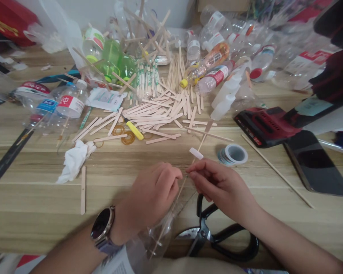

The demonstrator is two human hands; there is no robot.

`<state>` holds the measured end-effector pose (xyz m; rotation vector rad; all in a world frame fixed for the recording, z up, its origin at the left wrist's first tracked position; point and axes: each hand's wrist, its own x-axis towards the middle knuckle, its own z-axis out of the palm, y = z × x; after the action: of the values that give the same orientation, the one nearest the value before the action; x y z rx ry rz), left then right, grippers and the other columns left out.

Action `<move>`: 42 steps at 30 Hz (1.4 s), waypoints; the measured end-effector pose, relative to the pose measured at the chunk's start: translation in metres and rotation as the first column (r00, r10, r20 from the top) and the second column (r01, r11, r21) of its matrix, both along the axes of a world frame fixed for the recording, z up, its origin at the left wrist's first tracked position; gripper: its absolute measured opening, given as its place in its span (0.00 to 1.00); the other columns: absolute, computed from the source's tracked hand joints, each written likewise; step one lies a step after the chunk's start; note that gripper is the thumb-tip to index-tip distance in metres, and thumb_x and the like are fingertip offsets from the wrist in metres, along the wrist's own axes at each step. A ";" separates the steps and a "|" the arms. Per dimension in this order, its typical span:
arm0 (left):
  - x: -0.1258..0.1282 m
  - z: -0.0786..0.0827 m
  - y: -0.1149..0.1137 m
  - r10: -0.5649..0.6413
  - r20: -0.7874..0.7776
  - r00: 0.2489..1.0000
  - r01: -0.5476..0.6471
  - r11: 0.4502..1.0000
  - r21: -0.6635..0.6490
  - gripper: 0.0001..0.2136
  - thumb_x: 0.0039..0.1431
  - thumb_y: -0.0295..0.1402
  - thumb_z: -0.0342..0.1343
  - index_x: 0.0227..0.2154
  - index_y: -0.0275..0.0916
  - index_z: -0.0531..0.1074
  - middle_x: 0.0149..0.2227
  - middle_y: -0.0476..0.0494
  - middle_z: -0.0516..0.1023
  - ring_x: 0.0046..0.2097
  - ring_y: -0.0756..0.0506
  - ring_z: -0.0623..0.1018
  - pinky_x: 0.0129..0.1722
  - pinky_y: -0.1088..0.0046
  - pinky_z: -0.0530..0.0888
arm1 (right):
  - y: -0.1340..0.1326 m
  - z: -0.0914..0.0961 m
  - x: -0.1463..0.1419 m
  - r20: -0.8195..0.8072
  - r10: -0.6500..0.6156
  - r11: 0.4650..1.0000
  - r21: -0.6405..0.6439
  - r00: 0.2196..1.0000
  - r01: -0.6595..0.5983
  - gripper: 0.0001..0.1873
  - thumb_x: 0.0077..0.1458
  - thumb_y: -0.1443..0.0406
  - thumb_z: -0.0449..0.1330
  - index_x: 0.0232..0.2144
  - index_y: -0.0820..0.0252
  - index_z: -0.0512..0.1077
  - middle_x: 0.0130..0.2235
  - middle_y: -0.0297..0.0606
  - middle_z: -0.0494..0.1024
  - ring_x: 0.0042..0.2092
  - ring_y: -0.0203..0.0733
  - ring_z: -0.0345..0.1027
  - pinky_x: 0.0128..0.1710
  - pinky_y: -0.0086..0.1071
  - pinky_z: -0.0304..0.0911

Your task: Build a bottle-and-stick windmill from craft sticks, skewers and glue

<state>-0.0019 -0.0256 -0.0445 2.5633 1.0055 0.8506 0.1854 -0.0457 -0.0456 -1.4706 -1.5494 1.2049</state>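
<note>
My left hand (154, 196) is curled shut around a thin wooden skewer (200, 145) that runs up and to the right through a clear plastic bottle (153, 239) lying under my wrist. My right hand (220, 186) pinches the same skewer just right of the left fingers. A small white piece of tape (196, 153) is stuck on the skewer above my fingertips. A watch sits on my left wrist.
Black scissors (217, 236) lie under my right forearm. A tape roll (233, 154), a red power tool (267, 125) and a dark phone (317, 163) sit to the right. Craft sticks (157, 114), rubber bands, a crumpled tissue (74, 160) and many bottles crowd the back.
</note>
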 end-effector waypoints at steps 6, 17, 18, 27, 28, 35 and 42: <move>0.001 -0.001 0.000 0.056 -0.075 0.996 -0.054 0.998 0.021 0.08 0.65 0.23 0.46 0.32 0.38 0.68 0.26 0.49 0.72 0.28 0.48 0.71 0.29 0.72 0.65 | 0.002 -0.002 0.004 0.110 -0.030 0.950 0.312 0.994 -0.006 0.06 0.57 0.68 0.57 0.31 0.57 0.75 0.29 0.35 0.75 0.29 0.36 0.68 0.27 0.28 0.63; 0.006 -0.002 0.000 0.075 0.095 0.993 0.004 0.760 -0.650 0.12 0.62 0.34 0.56 0.49 0.41 0.73 0.24 0.56 0.69 0.24 0.52 0.66 0.27 0.76 0.64 | 0.001 -0.001 0.008 0.088 0.001 0.926 0.377 0.996 -0.034 0.07 0.57 0.71 0.60 0.32 0.53 0.76 0.32 0.36 0.77 0.36 0.40 0.73 0.33 0.32 0.69; 0.006 -0.003 0.001 0.078 0.128 0.989 0.030 0.730 -0.683 0.12 0.62 0.34 0.57 0.48 0.41 0.73 0.23 0.57 0.68 0.24 0.52 0.66 0.26 0.76 0.63 | 0.001 -0.001 0.008 0.105 -0.004 0.906 0.422 0.995 -0.041 0.08 0.56 0.71 0.60 0.32 0.53 0.77 0.33 0.36 0.75 0.37 0.40 0.72 0.34 0.33 0.69; 0.009 -0.005 0.002 0.136 0.276 0.952 0.164 0.533 -0.830 0.10 0.58 0.39 0.59 0.38 0.38 0.72 0.24 0.56 0.64 0.26 0.53 0.64 0.25 0.77 0.61 | 0.003 -0.001 0.010 0.017 0.092 0.887 0.453 0.996 -0.089 0.09 0.57 0.70 0.62 0.32 0.49 0.78 0.32 0.35 0.73 0.39 0.41 0.67 0.37 0.35 0.68; 0.009 -0.005 0.002 0.130 0.277 0.952 0.171 0.525 -0.834 0.11 0.58 0.40 0.59 0.39 0.38 0.72 0.24 0.56 0.64 0.26 0.52 0.64 0.25 0.77 0.61 | 0.004 -0.001 0.011 0.011 0.100 0.892 0.443 0.995 -0.095 0.08 0.57 0.70 0.63 0.32 0.49 0.78 0.32 0.35 0.74 0.39 0.42 0.67 0.38 0.35 0.68; 0.008 -0.008 0.005 0.072 0.273 0.959 0.200 0.509 -0.838 0.09 0.60 0.39 0.57 0.33 0.38 0.69 0.24 0.57 0.63 0.25 0.53 0.62 0.24 0.78 0.59 | 0.004 -0.002 0.012 0.013 0.120 0.907 0.404 0.993 -0.115 0.07 0.57 0.70 0.62 0.32 0.52 0.78 0.32 0.35 0.74 0.40 0.41 0.67 0.39 0.34 0.67; 0.010 -0.007 0.011 0.118 0.343 0.932 0.266 0.421 -0.867 0.13 0.61 0.39 0.52 0.24 0.37 0.66 0.22 0.56 0.60 0.25 0.53 0.59 0.24 0.77 0.57 | 0.001 -0.005 0.010 0.130 0.074 0.887 0.445 0.989 -0.125 0.08 0.59 0.72 0.56 0.31 0.56 0.72 0.33 0.37 0.71 0.38 0.40 0.68 0.37 0.33 0.67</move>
<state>0.0083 -0.0151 -0.0513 1.4063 0.8601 0.4710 0.1953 -0.0451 -0.0510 -1.1720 -1.8485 0.7500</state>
